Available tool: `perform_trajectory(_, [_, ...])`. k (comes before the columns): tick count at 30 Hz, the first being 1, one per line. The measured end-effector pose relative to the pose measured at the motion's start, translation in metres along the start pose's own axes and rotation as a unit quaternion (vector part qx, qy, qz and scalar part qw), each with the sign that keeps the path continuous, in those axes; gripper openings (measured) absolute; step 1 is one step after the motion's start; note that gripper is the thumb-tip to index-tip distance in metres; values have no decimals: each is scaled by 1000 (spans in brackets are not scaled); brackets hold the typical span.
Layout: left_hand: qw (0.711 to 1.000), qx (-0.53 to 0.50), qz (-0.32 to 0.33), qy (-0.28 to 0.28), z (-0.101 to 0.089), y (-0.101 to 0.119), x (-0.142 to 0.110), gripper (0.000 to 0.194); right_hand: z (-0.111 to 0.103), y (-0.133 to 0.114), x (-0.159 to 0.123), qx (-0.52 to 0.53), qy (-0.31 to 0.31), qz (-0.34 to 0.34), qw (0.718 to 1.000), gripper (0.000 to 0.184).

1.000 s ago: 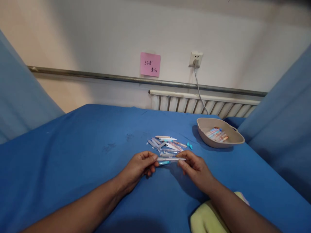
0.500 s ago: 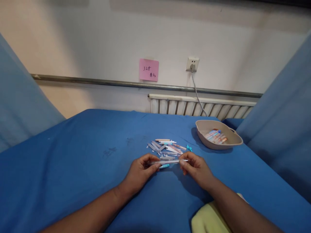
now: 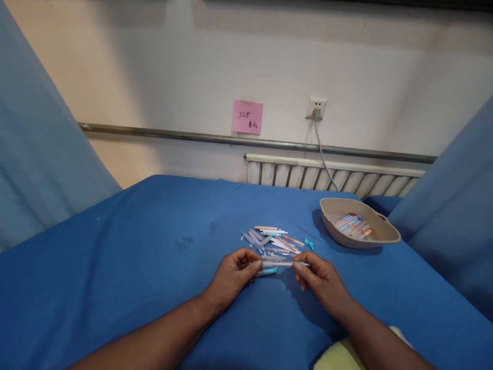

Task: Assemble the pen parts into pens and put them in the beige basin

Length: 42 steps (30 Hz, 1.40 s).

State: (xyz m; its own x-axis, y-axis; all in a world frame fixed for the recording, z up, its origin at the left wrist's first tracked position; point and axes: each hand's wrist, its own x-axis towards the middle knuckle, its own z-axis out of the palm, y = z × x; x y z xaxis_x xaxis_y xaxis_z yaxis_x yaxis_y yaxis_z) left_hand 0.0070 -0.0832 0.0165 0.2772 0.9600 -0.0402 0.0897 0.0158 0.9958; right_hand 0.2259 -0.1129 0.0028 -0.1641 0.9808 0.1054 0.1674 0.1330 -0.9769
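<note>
Between my two hands a slim, pale pen point(image 3: 278, 264) is held level, just above the blue sheet. My left hand point(image 3: 236, 270) pinches its left end between thumb and fingers. At the other end, the thumb and fingertips of my right hand point(image 3: 319, 277) are closed on it, with a thin tip poking out to the right. Right behind lies a loose pile of pen parts point(image 3: 265, 239), white, grey and clear. A turquoise pen part point(image 3: 268, 271) rests on the sheet by my left fingertips. Small turquoise pieces point(image 3: 308, 243) sit to the right of the pile.
A beige basin point(image 3: 335, 237) holding several pens point(image 3: 354, 226) stands at the back right. A yellow-green cloth point(image 3: 341, 357) lies under my right forearm. Behind the blue-covered bed point(image 3: 154, 246) are a radiator point(image 3: 308, 174), a metal rail and a plugged-in cord. Blue curtains hang on both sides.
My left hand has shifted its grip along the pen, thumb and fingers rearranged, while the right keeps hold of the other end. The view has tilted and turned slightly.
</note>
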Motion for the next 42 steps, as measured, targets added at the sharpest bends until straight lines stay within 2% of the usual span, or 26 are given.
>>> perform_trajectory(5, [997, 50, 62, 9, 0, 3, -4, 18, 2, -2, 3, 69, -3, 38, 997, 36])
perform_trajectory(8, [994, 64, 87, 16, 0, 5, -6, 23, 3, -4, 4, 100, 2, 43, 994, 40])
perform_trajectory(11, [997, 32, 65, 10, 1, 7, -5, 36, 4, -4, 6, 105, 16, 35, 994, 40])
perform_trajectory(15, [999, 31, 9, -38, 1, 6, 1, 30, 3, 1, 11, 104, 33, 26, 994, 41])
perform_trajectory(18, [998, 46, 8, -47, 0, 5, 4, 31, 2, 2, 15, 118, 38, 24, 992, 40])
perform_trajectory(21, [997, 65, 13, -33, 0, 5, 4, 30, 2, 1, 17, 140, 38, 22, 989, 40])
perform_trajectory(25, [995, 83, 40, -28, 2, 3, 0, 27, 0, 0, 16, 176, 37, 19, 984, 36])
perform_trajectory(28, [994, 80, 41, -67, 5, 1, -2, 25, 0, 2, 14, 219, 24, 11, 975, 33])
perform_trajectory(31, [988, 91, 31, -118, 10, 2, -5, 23, 3, 4, 13, 244, -16, 5, 970, 34])
perform_trajectory(36, [974, 113, 42, -190, 15, 4, -11, 23, 10, 0, 10, 218, -82, 11, 972, 35])
perform_trajectory(39, [967, 122, 41, -219, 14, 5, -13, 27, 13, -2, 10, 191, -43, 12, 981, 39])
perform_trajectory(42, [968, 137, 37, -205, 13, 6, -12, 31, 2, -6, 14, 184, 49, 6, 982, 41])
